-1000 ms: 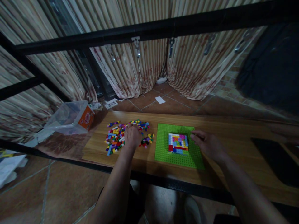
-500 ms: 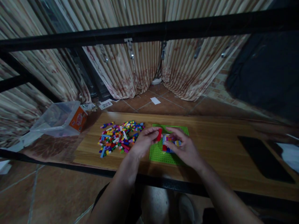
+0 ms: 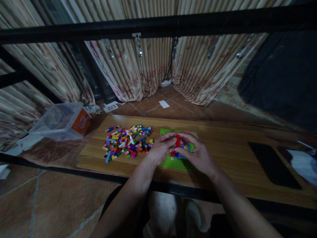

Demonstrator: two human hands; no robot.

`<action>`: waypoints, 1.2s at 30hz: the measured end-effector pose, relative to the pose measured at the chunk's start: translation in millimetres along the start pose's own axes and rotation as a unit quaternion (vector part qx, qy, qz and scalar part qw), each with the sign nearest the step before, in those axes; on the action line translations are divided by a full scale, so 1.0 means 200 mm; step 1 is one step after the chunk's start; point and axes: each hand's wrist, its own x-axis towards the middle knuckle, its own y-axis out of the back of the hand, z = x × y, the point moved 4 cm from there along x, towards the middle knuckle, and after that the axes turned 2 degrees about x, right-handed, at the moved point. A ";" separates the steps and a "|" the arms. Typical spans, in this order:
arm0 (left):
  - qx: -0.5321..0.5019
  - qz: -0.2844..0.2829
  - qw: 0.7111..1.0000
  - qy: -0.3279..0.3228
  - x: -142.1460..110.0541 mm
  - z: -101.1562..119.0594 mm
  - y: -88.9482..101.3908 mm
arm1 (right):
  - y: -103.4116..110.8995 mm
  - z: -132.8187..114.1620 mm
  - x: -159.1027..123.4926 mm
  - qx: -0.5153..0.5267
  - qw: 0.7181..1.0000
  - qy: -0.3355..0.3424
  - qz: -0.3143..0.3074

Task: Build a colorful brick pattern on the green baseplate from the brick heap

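Between the thumb and fingers of my left hand is a long red building brick, held over the green baseplate. My right hand curves around the right side of a low build of coloured bricks on that plate. Its thumb and fingertips come close to the red brick; whether they also grip it, or only steady the build, I cannot make out. Much of the build is hidden by my hands.
Loose coloured bricks lie spread on the wooden table to the left. Beyond the table's left end stands a clear plastic bin with an orange label. A flat black panel lies at the right. A black bar crosses ahead.
My left hand has moved right with the red brick, from the build's left edge to over it. My right hand stays around the build, its fingers now nearer the brick.
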 end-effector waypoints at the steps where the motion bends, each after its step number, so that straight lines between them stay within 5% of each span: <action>1: 0.021 0.009 1.000 0.000 0.00 -0.01 0.00 | 0.02 0.01 0.00 -0.004 1.000 -0.006 0.006; 5: 0.205 0.102 0.972 -0.046 0.03 0.01 0.07 | 0.13 0.10 -0.03 -0.031 0.998 -0.054 0.026; 8: 0.392 0.176 0.894 -0.127 0.05 0.04 0.15 | 0.17 0.17 -0.08 -0.052 0.995 -0.087 0.003; 11: 0.487 0.171 0.844 -0.146 0.07 0.04 0.17 | 0.14 0.22 -0.14 -0.073 0.991 -0.107 -0.025; 22: 0.572 0.083 0.808 -0.112 0.09 -0.03 -0.01 | 0.10 0.29 -0.17 -0.110 0.988 -0.110 -0.026; 36: 0.620 0.100 0.771 -0.110 0.15 -0.11 -0.07 | 0.10 0.28 -0.17 -0.108 0.985 -0.130 -0.034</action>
